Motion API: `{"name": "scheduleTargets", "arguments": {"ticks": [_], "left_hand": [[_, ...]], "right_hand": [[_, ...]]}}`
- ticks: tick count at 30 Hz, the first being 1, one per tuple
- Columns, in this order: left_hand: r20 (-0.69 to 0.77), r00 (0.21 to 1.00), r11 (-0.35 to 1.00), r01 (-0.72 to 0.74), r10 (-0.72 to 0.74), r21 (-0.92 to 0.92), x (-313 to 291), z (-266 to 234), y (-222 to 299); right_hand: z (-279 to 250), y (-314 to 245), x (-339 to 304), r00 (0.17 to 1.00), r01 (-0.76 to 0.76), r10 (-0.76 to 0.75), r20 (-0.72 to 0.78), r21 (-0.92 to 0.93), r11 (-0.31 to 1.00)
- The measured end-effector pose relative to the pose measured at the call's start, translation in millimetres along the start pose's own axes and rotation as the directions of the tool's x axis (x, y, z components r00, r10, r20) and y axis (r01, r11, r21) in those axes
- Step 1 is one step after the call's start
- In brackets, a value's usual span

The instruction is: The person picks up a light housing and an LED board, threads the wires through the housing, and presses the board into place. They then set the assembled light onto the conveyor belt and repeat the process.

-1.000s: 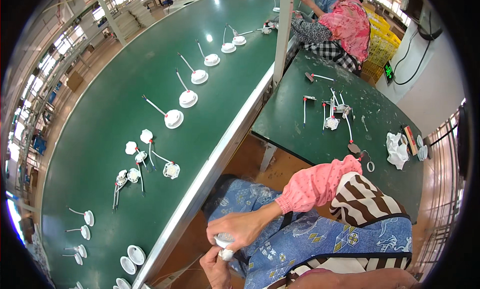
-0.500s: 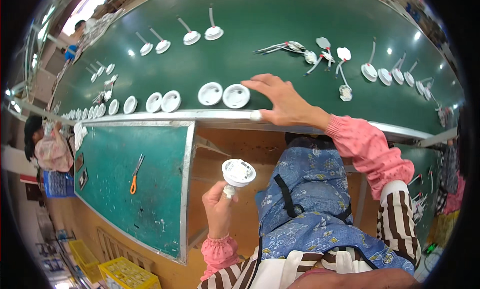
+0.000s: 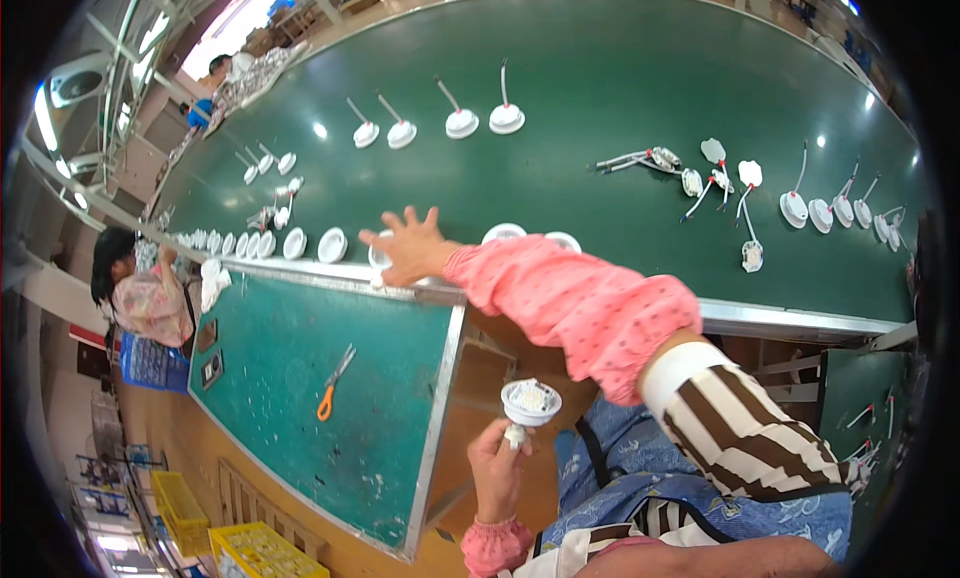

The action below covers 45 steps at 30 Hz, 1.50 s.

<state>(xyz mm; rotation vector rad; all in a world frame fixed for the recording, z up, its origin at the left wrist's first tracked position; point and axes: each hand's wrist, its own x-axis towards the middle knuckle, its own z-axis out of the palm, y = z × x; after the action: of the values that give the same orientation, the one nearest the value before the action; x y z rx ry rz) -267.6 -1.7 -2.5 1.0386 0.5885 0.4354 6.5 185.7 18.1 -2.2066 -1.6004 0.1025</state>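
Low in front of me, my left hand (image 3: 497, 465) is closed around the underside of a white round lamp housing (image 3: 531, 403). Its cup faces up, with a pale circuit board inside. My right arm stretches across to the left along the bench edge. There my right hand (image 3: 410, 248) has its fingers spread over another white lamp housing (image 3: 379, 250), which it partly covers; whether it touches it I cannot tell. Two more housings, one of them a white cup (image 3: 503, 232), show partly behind my right sleeve. Farther left, a similar white cup (image 3: 332, 244) stands in the row.
White discs with upright wires (image 3: 506, 118) stand farther back on the green bench (image 3: 560, 58). Wired circuit boards (image 3: 752, 256) lie to the right. Orange-handled scissors (image 3: 327, 398) rest on a lower green table (image 3: 290, 348). A co-worker (image 3: 150, 298) sits at far left.
My right hand has swept left along the row of housings, its fingers now spread wider. The view has shifted left. My left hand keeps hold of its lamp housing.
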Motion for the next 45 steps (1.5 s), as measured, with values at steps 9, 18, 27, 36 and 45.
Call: {"name": "scheduleTargets", "arguments": {"ticks": [9, 18, 27, 36, 45], "left_hand": [[-0.232, 0.969, 0.967, 0.14, -0.09, 0.21, 24, 20, 29], [0.181, 0.983, 0.988, 0.011, -0.04, 0.157, 92, 62, -5], [0.43, 0.9, 0.988, 0.015, -0.079, 0.151, 85, 138, -24], [0.354, 0.915, 0.898, 0.022, -0.196, 0.44, 64, 217, -28], [0.435, 0.868, 0.869, -0.01, -0.237, 0.494, 57, 263, -43]], "right_hand": [[13, 43, -41, 0.988, 0.1, -0.09, -0.128, 0.077, 0.992], [-70, 146, -242, 0.962, -0.053, 0.017, -0.271, -0.127, 0.99], [-144, 198, -404, 0.98, -0.145, 0.114, -0.161, -0.201, 0.969], [-214, 268, -551, 0.985, -0.136, 0.107, -0.138, -0.221, 0.966], [-267, 327, -681, 0.897, -0.442, 0.407, -0.17, -0.355, 0.824]]}}
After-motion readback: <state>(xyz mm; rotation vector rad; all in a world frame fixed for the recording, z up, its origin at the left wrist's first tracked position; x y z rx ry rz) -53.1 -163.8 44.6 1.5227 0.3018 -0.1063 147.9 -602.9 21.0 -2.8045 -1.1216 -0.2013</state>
